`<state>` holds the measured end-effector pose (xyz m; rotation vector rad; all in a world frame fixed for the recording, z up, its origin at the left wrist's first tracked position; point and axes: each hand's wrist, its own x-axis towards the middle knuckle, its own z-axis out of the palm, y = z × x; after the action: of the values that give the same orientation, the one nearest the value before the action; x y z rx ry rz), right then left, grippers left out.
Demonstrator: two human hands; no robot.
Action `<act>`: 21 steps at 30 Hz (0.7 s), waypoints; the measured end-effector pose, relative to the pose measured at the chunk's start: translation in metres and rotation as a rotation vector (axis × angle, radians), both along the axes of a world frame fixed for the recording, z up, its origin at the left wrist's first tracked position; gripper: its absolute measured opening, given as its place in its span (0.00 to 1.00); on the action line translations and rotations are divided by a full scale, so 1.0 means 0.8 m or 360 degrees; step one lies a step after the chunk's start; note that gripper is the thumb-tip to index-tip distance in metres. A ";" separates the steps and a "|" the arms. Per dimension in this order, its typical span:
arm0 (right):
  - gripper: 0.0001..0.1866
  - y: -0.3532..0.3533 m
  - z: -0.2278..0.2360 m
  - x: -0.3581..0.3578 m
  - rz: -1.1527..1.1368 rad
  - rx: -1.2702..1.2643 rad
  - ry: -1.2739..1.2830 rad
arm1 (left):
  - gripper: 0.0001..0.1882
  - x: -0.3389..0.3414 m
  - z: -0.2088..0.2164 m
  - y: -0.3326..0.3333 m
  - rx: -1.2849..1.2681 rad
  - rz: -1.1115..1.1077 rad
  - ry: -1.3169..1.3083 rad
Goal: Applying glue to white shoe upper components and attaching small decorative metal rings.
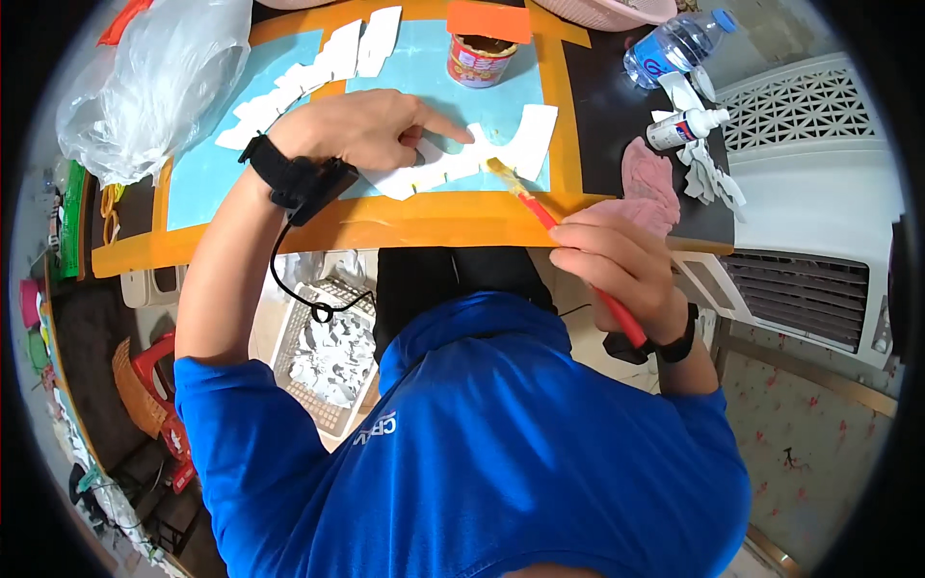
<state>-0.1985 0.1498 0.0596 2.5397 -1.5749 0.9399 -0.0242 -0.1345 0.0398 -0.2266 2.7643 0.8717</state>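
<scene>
My right hand (621,265) is closed around the red handle of a brush (540,212). Its yellowish bristles touch the edge of a white flat piece (533,144) in an overlapping row at the table's near side. Yellow smears show along some edges of that row. My left hand (371,130) reaches over the row from the left. Its index finger is stretched out, the tip on a white piece, while the other fingers curl beneath, partly hidden. Beyond the brush stands an open tub (479,63) of brownish paste, with an orange flap across its top.
Another row of white pieces (289,87) lies farther back on the blue mat (207,193). A clear plastic bag (154,87) sits left. At right are a water bottle (679,48), a small white bottle (686,128) and a pink cloth (650,183). Below stands a scrap-filled basket (339,419).
</scene>
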 end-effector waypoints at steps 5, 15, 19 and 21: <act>0.14 0.004 0.005 -0.006 0.0000 0.0012 -0.0061 | 0.31 0.001 0.000 0.000 0.0005 0.0007 0.0022; 0.13 0.025 -0.005 -0.014 -0.0171 -0.0023 0.0018 | 0.21 -0.012 -0.008 0.007 -0.0306 -0.0139 0.0338; 0.13 0.033 0.001 -0.011 -0.0211 0.0044 0.0018 | 0.21 -0.032 -0.010 0.009 -0.0116 -0.0175 0.0174; 0.13 0.036 -0.001 -0.010 -0.0219 0.0051 -0.0014 | 0.22 -0.035 -0.010 0.013 -0.0050 -0.0174 0.0140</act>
<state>-0.2064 0.1787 0.0590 2.4129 -1.7547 0.9195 -0.0520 -0.1243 0.0319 -0.0424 2.8419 0.8299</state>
